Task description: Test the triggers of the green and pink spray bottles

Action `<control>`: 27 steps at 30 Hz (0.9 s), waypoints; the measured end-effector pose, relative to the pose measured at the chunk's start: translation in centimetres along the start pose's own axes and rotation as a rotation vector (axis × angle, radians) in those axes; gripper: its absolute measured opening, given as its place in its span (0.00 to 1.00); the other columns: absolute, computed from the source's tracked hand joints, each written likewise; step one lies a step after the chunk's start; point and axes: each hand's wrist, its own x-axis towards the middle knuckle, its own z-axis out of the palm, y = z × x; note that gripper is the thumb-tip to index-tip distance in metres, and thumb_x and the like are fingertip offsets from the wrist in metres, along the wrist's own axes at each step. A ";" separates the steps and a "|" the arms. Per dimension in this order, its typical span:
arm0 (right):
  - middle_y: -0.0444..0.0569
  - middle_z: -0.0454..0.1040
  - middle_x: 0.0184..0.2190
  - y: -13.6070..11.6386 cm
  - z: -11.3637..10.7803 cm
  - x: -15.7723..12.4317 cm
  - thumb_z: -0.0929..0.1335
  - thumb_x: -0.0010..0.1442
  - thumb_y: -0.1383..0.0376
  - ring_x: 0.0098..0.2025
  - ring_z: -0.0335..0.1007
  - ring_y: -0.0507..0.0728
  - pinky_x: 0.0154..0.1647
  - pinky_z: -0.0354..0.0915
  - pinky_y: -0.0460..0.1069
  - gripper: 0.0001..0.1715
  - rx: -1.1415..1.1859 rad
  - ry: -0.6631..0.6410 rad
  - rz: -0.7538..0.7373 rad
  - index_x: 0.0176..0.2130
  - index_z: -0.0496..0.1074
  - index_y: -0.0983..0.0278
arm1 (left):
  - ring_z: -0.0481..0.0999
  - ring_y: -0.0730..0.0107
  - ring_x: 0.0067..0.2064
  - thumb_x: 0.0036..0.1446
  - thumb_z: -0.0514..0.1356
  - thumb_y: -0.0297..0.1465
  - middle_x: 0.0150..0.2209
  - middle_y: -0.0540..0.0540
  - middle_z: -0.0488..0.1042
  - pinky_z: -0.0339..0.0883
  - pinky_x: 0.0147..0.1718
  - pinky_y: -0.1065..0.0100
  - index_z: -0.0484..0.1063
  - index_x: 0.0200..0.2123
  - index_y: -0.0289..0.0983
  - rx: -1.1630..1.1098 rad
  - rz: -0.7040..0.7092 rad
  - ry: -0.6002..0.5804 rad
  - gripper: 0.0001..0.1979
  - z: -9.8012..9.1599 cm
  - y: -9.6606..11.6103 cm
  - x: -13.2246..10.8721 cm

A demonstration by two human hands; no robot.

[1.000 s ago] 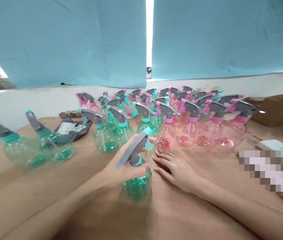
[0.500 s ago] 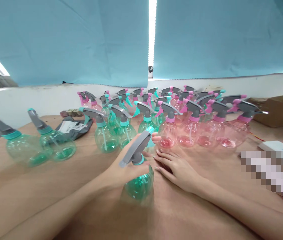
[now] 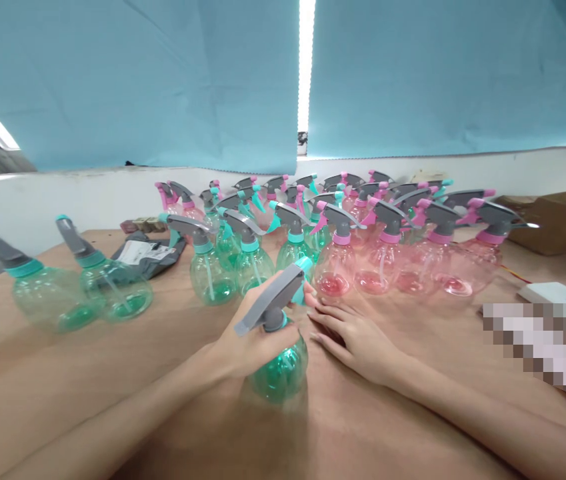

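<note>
My left hand (image 3: 253, 340) is wrapped round a green spray bottle (image 3: 283, 373) with a grey trigger head and a turquoise collar. This bottle stands close in front of me, its nozzle pointing away to the upper right. Flat on the wooden table (image 3: 363, 427) rests my right hand (image 3: 355, 340), just right of the bottle, fingers stretched toward it and holding nothing. Beyond my hands stand rows of spray bottles, among them a green one (image 3: 213, 277) and a pink one (image 3: 333, 270).
Two green spray bottles (image 3: 115, 287) stand apart on the left. Behind them lies a dark plastic parcel (image 3: 147, 257) with a white label. An opened cardboard box (image 3: 553, 220) and a white box (image 3: 557, 293) are on the right. Blue curtains (image 3: 163, 87) hang at the back.
The trigger head of the held bottle has tilted or shifted very slightly left and down. My right hand has stayed in nearly the same place.
</note>
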 end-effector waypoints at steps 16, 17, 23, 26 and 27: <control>0.56 0.70 0.58 0.1 0.3 -0.1 0.62 0.67 0.57 0.60 0.64 0.66 0.59 0.63 0.63 0.24 0.008 0.031 -0.002 0.57 0.71 0.65 | 0.75 0.60 0.40 0.44 0.56 0.28 0.46 0.44 0.75 0.71 0.37 0.63 0.67 0.54 0.40 0.020 -0.151 -0.016 0.29 0.1 -0.5 -0.2; 0.56 0.70 0.58 0.2 0.3 -0.1 0.62 0.67 0.57 0.60 0.64 0.66 0.59 0.63 0.63 0.24 0.010 0.034 -0.004 0.57 0.71 0.64 | 0.75 0.60 0.40 0.44 0.56 0.28 0.47 0.45 0.75 0.71 0.37 0.64 0.67 0.55 0.42 0.017 -0.139 -0.014 0.30 0.2 -0.5 -0.3; 0.56 0.71 0.58 0.2 0.3 -0.1 0.63 0.67 0.58 0.60 0.65 0.66 0.59 0.63 0.63 0.23 0.018 0.036 -0.010 0.57 0.71 0.64 | 0.75 0.64 0.35 0.47 0.56 0.28 0.44 0.47 0.78 0.71 0.34 0.66 0.65 0.58 0.43 0.028 -0.128 -0.019 0.32 0.3 -0.6 -0.4; 0.56 0.70 0.58 0.1 0.2 -0.1 0.62 0.67 0.57 0.60 0.65 0.66 0.59 0.63 0.63 0.23 0.010 0.027 -0.003 0.57 0.71 0.65 | 0.75 0.64 0.36 0.47 0.56 0.27 0.48 0.46 0.77 0.72 0.37 0.64 0.65 0.58 0.42 0.008 -0.109 -0.023 0.32 0.3 -0.6 -0.3; 0.56 0.70 0.58 0.0 0.2 -0.1 0.62 0.67 0.57 0.60 0.65 0.66 0.59 0.63 0.63 0.24 0.007 0.026 -0.001 0.57 0.71 0.65 | 0.75 0.65 0.36 0.47 0.56 0.27 0.49 0.46 0.76 0.72 0.38 0.64 0.65 0.58 0.42 0.002 -0.105 -0.022 0.31 0.3 -0.6 -0.3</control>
